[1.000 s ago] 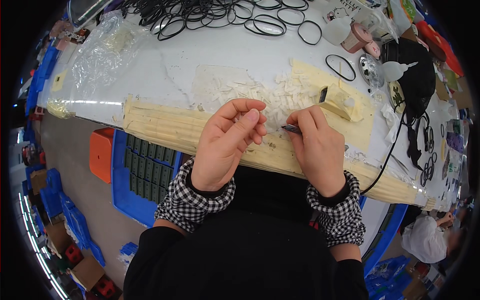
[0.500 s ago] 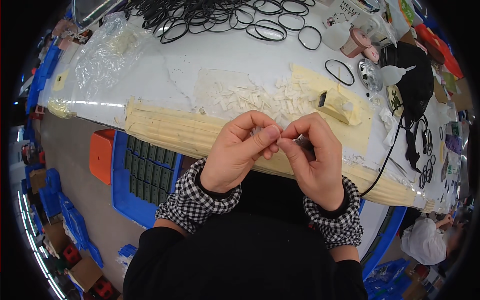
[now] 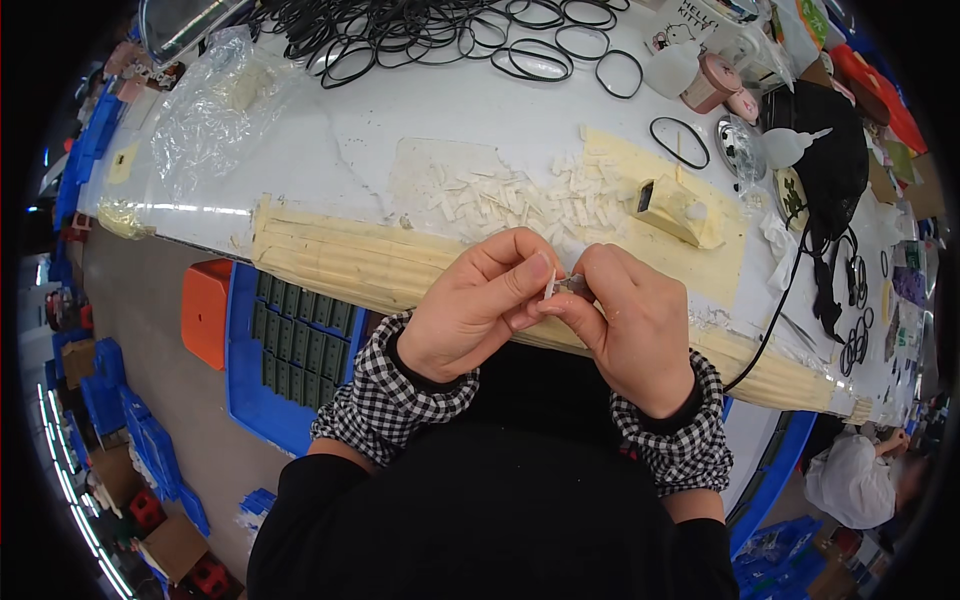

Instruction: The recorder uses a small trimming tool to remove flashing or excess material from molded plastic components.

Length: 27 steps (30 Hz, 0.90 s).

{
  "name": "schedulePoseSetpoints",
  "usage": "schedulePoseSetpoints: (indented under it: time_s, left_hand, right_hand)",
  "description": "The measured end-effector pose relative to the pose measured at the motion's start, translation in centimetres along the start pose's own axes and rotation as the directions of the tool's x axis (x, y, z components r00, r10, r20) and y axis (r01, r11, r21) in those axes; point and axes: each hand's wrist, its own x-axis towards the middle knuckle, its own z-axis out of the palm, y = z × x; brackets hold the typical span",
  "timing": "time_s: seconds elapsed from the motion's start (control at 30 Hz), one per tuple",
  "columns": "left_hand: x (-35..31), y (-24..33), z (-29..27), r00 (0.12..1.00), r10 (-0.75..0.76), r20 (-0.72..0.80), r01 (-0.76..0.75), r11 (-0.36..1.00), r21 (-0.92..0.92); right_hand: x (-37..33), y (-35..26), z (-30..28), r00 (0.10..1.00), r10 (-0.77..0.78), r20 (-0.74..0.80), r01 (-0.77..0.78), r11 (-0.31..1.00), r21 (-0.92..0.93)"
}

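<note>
My left hand pinches a small white strip upright between thumb and fingertips. Facing it, my right hand has thumb and curled fingers closed on a small greyish piece, whose kind I cannot make out; its tip comes close to the strip. Both hands are over the table's padded front edge. Just beyond them lies a loose pile of short white strips. Right of the pile, a small yellow tape-wrapped box sits on a yellow sheet.
Many black rubber rings cover the far side of the table. A clear plastic bag lies at the left. Squeeze bottles, a black cloth and a dark cable crowd the right. Below stand an orange stool and a blue crate.
My right hand has turned and lowered slightly, bringing the greyish piece into view beside the left fingertips. The white strip now shows upright in my left hand's pinch.
</note>
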Motion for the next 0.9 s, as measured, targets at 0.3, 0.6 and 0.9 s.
schedulePoseSetpoints:
  time_s: [0.3, 0.6, 0.9]
  left_hand:
    - [-0.05, -0.19, -0.39, 0.999, 0.015, 0.044, -0.014, 0.999, -0.037]
    - [-0.11, -0.32, -0.11, 0.999, 0.022, 0.045, -0.018, 0.996, -0.088]
    - [-0.21, -0.45, -0.18, 0.999, 0.027, 0.033, -0.025, 0.997, -0.070]
  right_hand:
    - [-0.01, -0.13, 0.07, 1.000, -0.008, 0.020, 0.008, 1.000, -0.027]
    - [-0.10, -0.19, 0.29, 1.000, -0.019, -0.025, 0.018, 0.999, -0.029]
    - [-0.24, -0.19, 0.20, 1.000, -0.020, -0.005, 0.019, 0.999, -0.043]
